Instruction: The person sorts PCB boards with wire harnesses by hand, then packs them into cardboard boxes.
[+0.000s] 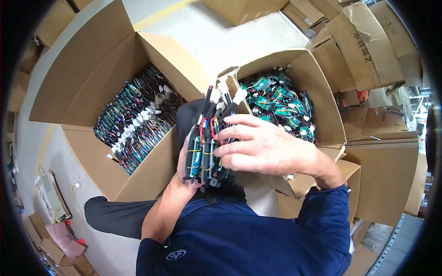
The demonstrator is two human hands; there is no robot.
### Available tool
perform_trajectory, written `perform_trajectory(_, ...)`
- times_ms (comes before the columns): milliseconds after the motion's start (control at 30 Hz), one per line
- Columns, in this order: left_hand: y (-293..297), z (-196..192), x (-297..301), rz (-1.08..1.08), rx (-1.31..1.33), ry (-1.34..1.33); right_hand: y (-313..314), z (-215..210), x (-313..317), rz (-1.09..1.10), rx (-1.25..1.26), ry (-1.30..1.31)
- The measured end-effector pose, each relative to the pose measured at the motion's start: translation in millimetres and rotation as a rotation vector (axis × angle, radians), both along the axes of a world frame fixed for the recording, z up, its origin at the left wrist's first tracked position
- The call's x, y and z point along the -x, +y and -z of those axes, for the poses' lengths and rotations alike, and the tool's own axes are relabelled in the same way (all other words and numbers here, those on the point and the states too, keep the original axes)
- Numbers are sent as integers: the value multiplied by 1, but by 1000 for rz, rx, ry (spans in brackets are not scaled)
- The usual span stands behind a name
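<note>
Centrally: left hand [184, 161] cups from beneath a stack of green circuit boards with red, yellow and black leads and white plugs [206, 149], long axis upright, plugs uppermost. Right hand [258, 147] closes fingers over its right face. Left: open brown cardboard carton [87, 78] of boards in rows. Right: second brown carton [317, 87], boards loose.
</note>
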State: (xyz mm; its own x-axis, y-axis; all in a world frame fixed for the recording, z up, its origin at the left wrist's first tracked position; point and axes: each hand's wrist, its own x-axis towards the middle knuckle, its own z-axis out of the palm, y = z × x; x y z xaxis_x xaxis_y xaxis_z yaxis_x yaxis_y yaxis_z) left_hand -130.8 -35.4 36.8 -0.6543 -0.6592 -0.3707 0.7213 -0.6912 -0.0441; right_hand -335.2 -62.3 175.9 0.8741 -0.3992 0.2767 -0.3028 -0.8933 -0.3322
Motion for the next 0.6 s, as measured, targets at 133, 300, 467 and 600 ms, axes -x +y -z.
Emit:
perform_trajectory(133,8,39,-19,-217,176,-206,-5,15,-29,-60,123,-171)
perform_trajectory(300,28,32,-61,41,231,-415,8,49,-10,79,267,-277)
perform_trajectory(467,6,8,-75,-116,283,293,-50,134,130,1188,183,-153)
perform_trajectory(600,-12,11,-75,-138,292,274,-65,239,180,1376,-156,632)
